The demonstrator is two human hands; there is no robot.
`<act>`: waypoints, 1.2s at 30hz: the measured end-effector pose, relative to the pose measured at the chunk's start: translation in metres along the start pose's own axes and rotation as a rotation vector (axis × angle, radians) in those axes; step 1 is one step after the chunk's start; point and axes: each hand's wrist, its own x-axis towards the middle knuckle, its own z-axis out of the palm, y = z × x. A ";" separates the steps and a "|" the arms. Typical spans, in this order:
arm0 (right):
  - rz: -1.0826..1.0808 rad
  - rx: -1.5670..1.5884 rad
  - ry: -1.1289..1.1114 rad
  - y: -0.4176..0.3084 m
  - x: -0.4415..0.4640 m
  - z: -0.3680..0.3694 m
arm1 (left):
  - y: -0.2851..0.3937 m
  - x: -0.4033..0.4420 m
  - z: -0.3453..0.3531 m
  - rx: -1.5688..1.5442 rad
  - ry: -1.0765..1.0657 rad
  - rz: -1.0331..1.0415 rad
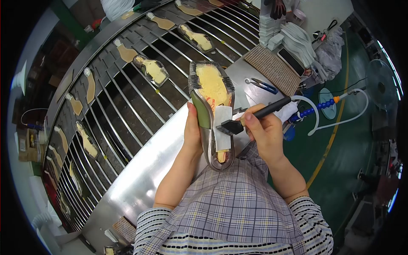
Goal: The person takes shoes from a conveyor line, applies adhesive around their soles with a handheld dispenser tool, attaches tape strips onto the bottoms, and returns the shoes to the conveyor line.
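My left hand is wrapped round the side of an upturned shoe upper, green at the side and silvery at the heel. The underside faces up, with a pale yellow patch at the toe end and a white strip over the middle and heel. In my right hand is a black-handled hammer, gripped close to its dark head. The head lies over the white strip and seems to touch it. Part of the strip is hidden under the head.
A rack of metal bars carries more upturned shoes and tan insoles. On the metal ledge at right lie snips, a phone and a woven mat. A blue jointed hose is beyond my right hand.
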 end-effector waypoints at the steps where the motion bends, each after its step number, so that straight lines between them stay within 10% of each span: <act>1: -0.016 -0.028 0.009 -0.002 -0.001 0.001 | 0.000 0.000 0.001 0.002 0.000 0.003; 4: -0.099 -0.187 0.037 0.005 -0.007 -0.002 | 0.001 -0.002 0.004 0.003 0.029 0.005; 6: -0.743 -0.728 -0.031 -0.001 -0.002 -0.005 | 0.000 0.000 0.005 -0.007 0.042 0.022; 8: -0.784 -0.799 -0.082 -0.011 -0.012 0.000 | 0.000 0.000 0.005 -0.015 0.055 0.038; 22: -0.619 -0.624 -0.035 -0.016 0.032 -0.025 | -0.009 -0.010 0.018 0.087 0.053 -0.061; 28: -0.586 -0.428 0.123 -0.017 0.028 -0.033 | -0.002 -0.008 -0.017 -0.319 0.061 -0.119; 30: -0.551 -0.437 0.129 -0.012 0.024 -0.035 | 0.016 -0.006 -0.046 -0.317 -0.301 -0.054; 32: -0.514 -0.434 0.106 -0.005 0.012 -0.034 | 0.034 -0.016 -0.030 -0.323 0.422 0.238; 34: -0.484 -0.471 0.097 0.001 0.010 -0.040 | 0.055 -0.018 -0.094 -0.165 0.036 0.308; 36: -0.419 -0.486 0.074 0.008 0.007 -0.045 | 0.088 -0.021 -0.110 -0.194 0.339 0.351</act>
